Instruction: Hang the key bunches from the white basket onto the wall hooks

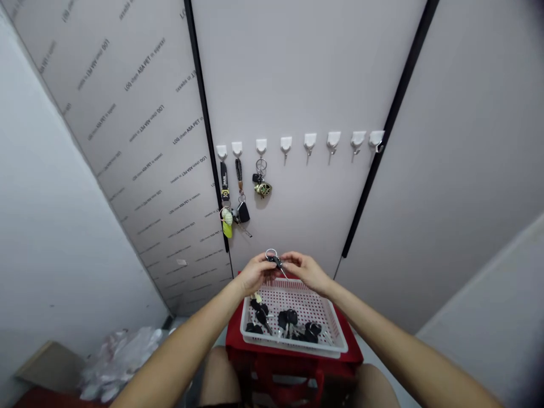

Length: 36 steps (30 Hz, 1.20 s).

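Above the basket, my left hand (254,274) and my right hand (309,273) meet at a black-headed key (275,261) with a metal ring at its top. The fingers of both hands are closed on it, and its thin metal blade points down to the right. Below them is a white perforated plastic basket (293,343) with loose keys inside. Some black-headed keys (262,315) lie on its left side. More keys (300,330) form a pile in its middle and right part.
White adhesive hooks (286,141) run in a row along the grey panel ahead. On the three leftmost hang a black strap keychain (225,181), a braided keychain (239,174) and a brass-coloured keychain (262,188). A red bag (354,352) supports the basket. Plastic bags (121,357) lie lower left.
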Tool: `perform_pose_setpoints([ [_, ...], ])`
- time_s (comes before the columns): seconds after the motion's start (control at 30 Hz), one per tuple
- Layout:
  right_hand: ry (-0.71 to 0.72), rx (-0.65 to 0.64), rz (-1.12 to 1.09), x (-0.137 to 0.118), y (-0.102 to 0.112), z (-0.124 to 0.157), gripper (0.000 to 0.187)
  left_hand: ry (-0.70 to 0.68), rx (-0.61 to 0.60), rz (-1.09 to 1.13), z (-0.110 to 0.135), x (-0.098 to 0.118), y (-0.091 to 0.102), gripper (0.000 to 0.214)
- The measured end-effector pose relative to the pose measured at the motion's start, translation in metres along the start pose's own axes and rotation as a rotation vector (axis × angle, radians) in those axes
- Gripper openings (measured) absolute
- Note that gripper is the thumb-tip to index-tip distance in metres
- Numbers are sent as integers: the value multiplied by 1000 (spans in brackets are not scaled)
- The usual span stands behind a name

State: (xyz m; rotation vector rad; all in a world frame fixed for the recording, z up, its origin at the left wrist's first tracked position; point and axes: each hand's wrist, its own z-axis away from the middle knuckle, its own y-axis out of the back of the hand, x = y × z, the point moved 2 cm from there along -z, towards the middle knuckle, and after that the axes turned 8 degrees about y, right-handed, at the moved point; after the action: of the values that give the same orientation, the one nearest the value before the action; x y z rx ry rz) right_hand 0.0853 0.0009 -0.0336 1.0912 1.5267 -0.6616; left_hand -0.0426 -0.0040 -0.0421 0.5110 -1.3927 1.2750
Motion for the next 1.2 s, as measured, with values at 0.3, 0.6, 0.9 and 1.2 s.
perform_pose_setpoints([
  [0.3, -64, 205, -157, -24, 11, -18, 25, -104, 63, -182, -3, 28, -8, 24],
  [0.6, 398, 467, 120, -125, 44, -92, 20, -510, 359, -497, -26, 114, -43, 20],
  [0.9, 451, 778, 505, -162, 68, -145, 10, -673, 593, -692, -55, 175, -53, 28],
  [1.2, 389, 738, 817, -145, 65, -131, 23, -504, 538, -980, -41, 136, -42, 41],
])
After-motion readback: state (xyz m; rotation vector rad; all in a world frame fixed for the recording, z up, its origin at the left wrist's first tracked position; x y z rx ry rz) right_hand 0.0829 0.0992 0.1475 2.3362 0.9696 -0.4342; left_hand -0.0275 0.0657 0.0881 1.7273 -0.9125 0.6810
